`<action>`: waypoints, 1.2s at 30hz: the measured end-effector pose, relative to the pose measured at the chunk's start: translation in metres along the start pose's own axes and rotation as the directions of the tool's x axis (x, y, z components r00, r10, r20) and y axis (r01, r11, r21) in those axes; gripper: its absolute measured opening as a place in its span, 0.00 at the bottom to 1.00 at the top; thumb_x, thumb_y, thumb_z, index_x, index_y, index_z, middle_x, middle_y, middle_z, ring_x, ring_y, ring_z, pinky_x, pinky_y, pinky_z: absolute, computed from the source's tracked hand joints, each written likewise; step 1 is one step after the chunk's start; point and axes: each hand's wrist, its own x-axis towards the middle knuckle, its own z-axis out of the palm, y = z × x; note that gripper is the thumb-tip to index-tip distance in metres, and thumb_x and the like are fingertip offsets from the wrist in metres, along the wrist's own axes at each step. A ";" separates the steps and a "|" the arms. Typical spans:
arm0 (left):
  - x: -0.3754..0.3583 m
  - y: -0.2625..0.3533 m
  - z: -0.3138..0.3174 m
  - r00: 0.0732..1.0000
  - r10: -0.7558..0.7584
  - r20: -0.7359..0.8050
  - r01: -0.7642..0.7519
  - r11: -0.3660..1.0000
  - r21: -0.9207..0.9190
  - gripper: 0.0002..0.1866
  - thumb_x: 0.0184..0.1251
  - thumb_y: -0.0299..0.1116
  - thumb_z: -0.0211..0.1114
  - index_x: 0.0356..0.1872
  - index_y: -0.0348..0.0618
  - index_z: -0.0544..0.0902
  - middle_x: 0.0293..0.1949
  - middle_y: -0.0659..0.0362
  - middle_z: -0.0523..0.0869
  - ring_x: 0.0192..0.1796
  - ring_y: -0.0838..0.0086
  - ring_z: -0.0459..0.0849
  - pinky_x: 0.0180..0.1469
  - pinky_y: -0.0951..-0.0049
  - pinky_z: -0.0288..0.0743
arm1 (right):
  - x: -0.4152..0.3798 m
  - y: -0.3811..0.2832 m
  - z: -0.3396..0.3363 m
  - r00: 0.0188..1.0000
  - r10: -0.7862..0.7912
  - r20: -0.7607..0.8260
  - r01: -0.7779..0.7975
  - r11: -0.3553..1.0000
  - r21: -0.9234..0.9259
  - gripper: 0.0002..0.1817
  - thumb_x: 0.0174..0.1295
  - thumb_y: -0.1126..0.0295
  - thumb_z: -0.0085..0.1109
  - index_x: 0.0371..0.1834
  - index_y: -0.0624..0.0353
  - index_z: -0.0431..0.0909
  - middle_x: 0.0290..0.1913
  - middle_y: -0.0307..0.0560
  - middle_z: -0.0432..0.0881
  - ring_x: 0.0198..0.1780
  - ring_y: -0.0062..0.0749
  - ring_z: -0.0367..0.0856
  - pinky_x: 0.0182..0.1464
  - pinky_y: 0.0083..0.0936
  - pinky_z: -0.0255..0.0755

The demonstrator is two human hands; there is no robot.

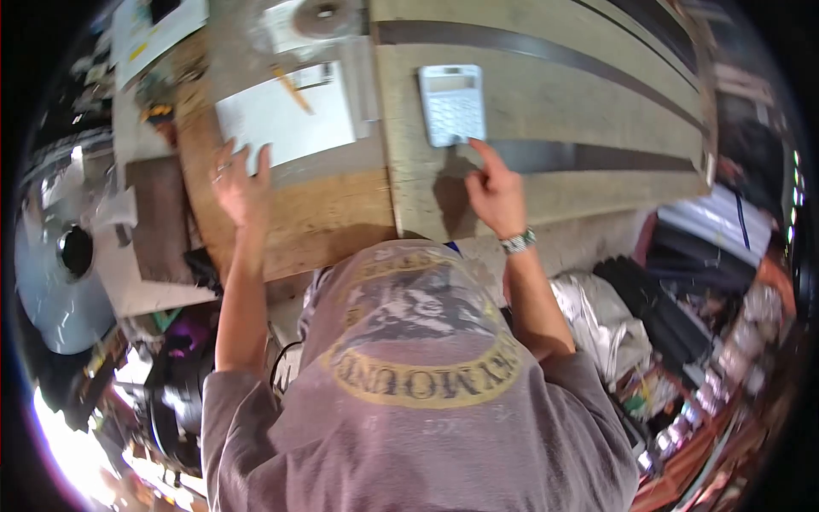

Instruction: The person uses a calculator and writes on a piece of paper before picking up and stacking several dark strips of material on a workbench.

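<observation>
My left hand (pixel 239 188) has its fingers spread, with nothing held, at the lower left edge of a white sheet of paper (pixel 256 124). A yellow pencil (pixel 293 90) lies slantwise on that sheet. Over the wooden table, my right hand (pixel 497 194) points its index finger at the bottom edge of a white calculator (pixel 455 109), while its other fingers are curled. Whether the fingertip touches a key cannot be made out. The calculator lies flat, keys up, its display at the far end.
Dark flat strips (pixel 606 158) run across the right tabletop. A round roll (pixel 327 15) sits at the back beside a clear ruler-like strip (pixel 365 77). More papers (pixel 158 38) lie at the far left. Folded fabrics (pixel 653 303) are piled at the lower right.
</observation>
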 end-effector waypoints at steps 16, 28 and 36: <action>-0.002 0.001 0.005 1.000 -0.001 0.027 0.001 1.000 0.016 0.16 0.63 0.43 0.82 0.41 0.42 0.91 0.57 0.53 0.89 0.63 0.54 0.84 0.63 0.52 0.80 | 0.012 -0.010 0.009 0.998 0.025 0.059 -0.026 1.000 0.017 0.30 0.62 0.73 0.60 0.71 0.43 0.76 0.29 0.59 0.87 0.35 0.63 0.86 0.39 0.55 0.80; -0.002 0.001 0.006 0.999 -0.021 0.035 0.020 1.000 0.014 0.17 0.62 0.42 0.83 0.41 0.41 0.91 0.56 0.52 0.89 0.63 0.53 0.83 0.63 0.52 0.79 | 0.029 -0.014 0.003 0.997 0.049 0.063 -0.045 0.997 -0.065 0.31 0.63 0.74 0.59 0.71 0.38 0.77 0.28 0.57 0.84 0.33 0.60 0.86 0.36 0.51 0.79; -0.003 0.000 0.006 0.999 -0.015 0.041 0.015 1.000 0.010 0.16 0.61 0.42 0.83 0.41 0.41 0.90 0.56 0.53 0.89 0.63 0.53 0.83 0.63 0.52 0.79 | 0.032 -0.004 0.000 1.000 0.018 0.008 -0.017 0.995 -0.094 0.31 0.63 0.74 0.60 0.72 0.39 0.77 0.27 0.56 0.84 0.32 0.60 0.85 0.36 0.50 0.78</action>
